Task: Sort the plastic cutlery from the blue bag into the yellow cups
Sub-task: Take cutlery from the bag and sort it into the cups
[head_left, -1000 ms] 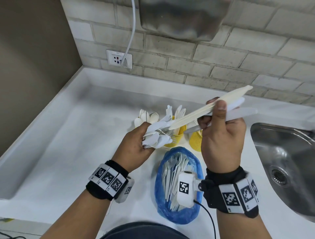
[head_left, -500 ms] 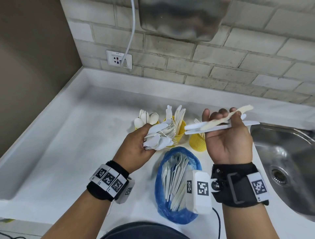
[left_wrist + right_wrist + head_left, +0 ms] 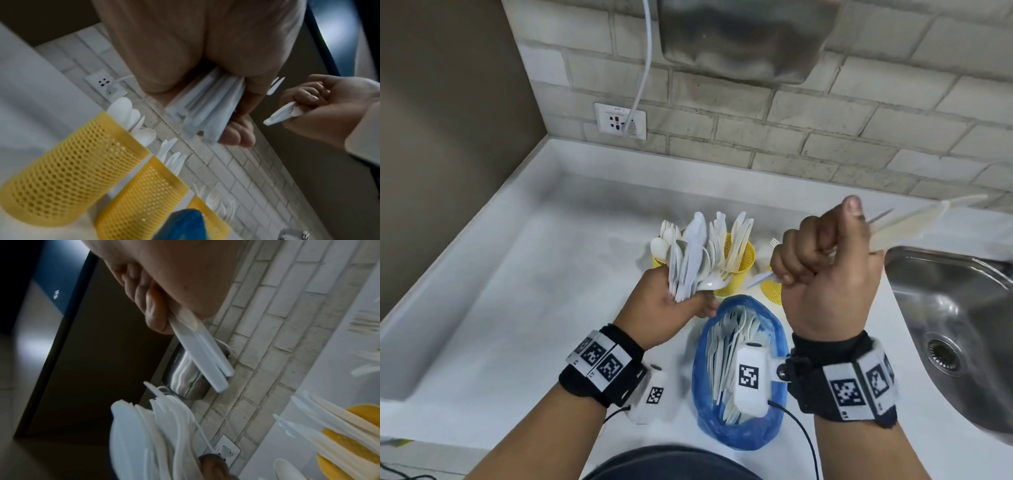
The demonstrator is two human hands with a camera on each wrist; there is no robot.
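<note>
Above the open blue plastic bag (image 3: 739,425) of white cutlery on the white table (image 3: 517,308), the left hand (image 3: 664,308) grips an upright bundle of white plastic cutlery (image 3: 688,260). The right hand (image 3: 828,274) fingers clench cream plastic knives (image 3: 914,222) pointing up-right toward the steel sink (image 3: 945,308). Three yellow perforated cups (image 3: 739,263) stand just behind the bag.

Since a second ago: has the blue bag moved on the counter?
No. The blue bag sits in the same spot in front of the yellow cups, left of the sink.
</note>
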